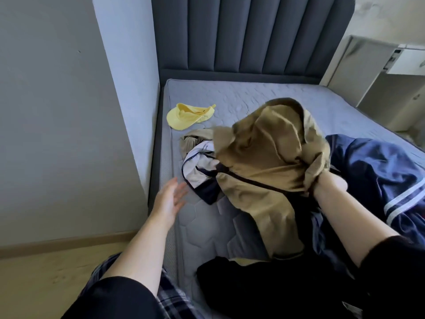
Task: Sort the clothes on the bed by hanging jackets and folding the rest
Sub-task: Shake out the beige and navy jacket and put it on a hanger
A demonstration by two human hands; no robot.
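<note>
My right hand (326, 183) grips a tan jacket (264, 157) with a dark zip, holding it bunched up above the grey mattress (207, 229). My left hand (169, 200) hovers with straight fingers over the mattress's left side, holding nothing. Just beyond it a white and navy garment (197, 166) lies crumpled, with a beige piece (190, 139) behind it. A shiny navy garment with white stripes (379, 176) sprawls on the right. A black garment (253, 286) lies at the near edge. A small yellow piece (186, 116) rests near the headboard.
A padded dark blue headboard (241, 35) stands at the far end. A grey wall (57, 111) runs close along the bed's left side, with a wooden floor (46, 277) below. A white cabinet (379, 77) stands at the far right.
</note>
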